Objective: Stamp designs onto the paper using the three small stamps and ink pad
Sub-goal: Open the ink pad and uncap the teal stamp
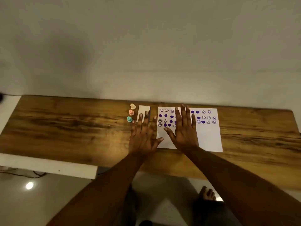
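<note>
A white paper (208, 137) lies on the wooden table, printed with several purple smiley faces and hearts in rows. Left of it sits a pale rectangular ink pad (144, 110), shut as far as I can tell. Three small stamps stand in a column beside the pad: a yellow stamp (132, 106), a pink stamp (131, 112) and a teal stamp (129, 119). My left hand (144, 136) is spread flat, its fingertips over the pad's near end. My right hand (184, 129) is spread flat over the paper's middle, covering some prints. Neither hand holds anything.
The wooden table (73, 128) runs wide to the left and right, backed by a plain wall. A white ledge (48, 165) juts out at the lower left. Below the table edge I see a tiled floor, a cable and a bare foot (206, 193).
</note>
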Motion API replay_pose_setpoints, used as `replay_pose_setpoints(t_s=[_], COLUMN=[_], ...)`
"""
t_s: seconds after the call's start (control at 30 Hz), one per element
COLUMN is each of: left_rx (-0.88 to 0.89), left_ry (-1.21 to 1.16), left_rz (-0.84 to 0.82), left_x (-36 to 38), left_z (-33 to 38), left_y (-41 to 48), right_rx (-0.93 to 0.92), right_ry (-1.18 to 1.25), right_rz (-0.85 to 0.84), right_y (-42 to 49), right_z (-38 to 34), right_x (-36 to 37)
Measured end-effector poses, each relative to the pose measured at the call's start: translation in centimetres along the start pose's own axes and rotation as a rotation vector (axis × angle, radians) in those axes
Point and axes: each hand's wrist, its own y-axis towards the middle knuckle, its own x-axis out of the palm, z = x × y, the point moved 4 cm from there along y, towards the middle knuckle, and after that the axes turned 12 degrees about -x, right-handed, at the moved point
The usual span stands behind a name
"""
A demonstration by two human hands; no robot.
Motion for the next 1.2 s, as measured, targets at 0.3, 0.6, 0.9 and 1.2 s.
replay_pose_setpoints(t_s=[0.3, 0.6, 0.9, 1.2], left_rx=[-0.096, -0.146, -0.198, -0.269], left_ry=[-0.008, -0.032, -0.073, -0.138], left_rz=[0.027, 0.115, 0.013, 0.003], left_x=[3.6, 3.8, 5.5, 5.6], left_z=[-1.2, -3.9, -5.5, -6.2], left_y=[0.2, -2.1, -4.8, -5.0], right_rx=[-0.032, -0.291, -0.303, -0.208], right_ry=[-0.022, -0.107, -0.187, -0.188], right_rz=[0.032, -0.114, -0.401, -0.415], right_y=[0.0, 1.3, 6.6, 6.0], right_z=[0.4, -4.0, -6.1, -6.9], right_x=[3.6, 4.5, 6.8, 7.8])
